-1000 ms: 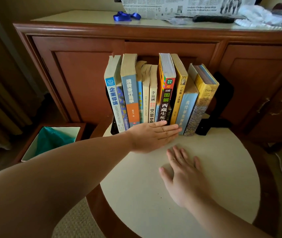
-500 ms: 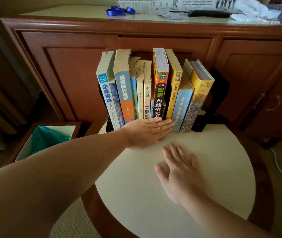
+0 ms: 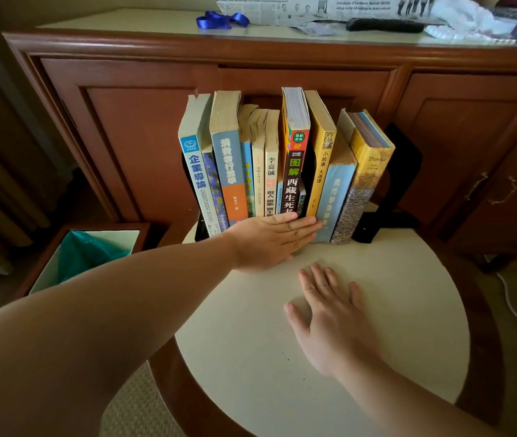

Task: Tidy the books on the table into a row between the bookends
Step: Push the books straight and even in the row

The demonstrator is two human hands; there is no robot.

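Several books [image 3: 282,159] stand upright in a row at the far edge of the round cream table [image 3: 408,310], spines facing me. A black bookend [image 3: 389,190] stands at the row's right end, and another black bookend [image 3: 201,230] peeks out at the left end. My left hand [image 3: 269,241] lies on its edge with straight fingers pressed against the bottoms of the middle spines. My right hand [image 3: 329,313] rests flat, palm down, on the tabletop in front of the row. The rightmost books lean slightly left.
A wooden sideboard [image 3: 124,137] stands directly behind the table, with a blue ribbon [image 3: 222,19], newspaper [image 3: 313,7] and a dark remote [image 3: 383,25] on top. A bin with a green liner [image 3: 93,257] sits on the floor at the left. A white cable [image 3: 515,310] runs at the right.
Both hands stay in nearly the same pose; the left hand remains against the spines. The view has shifted slightly.
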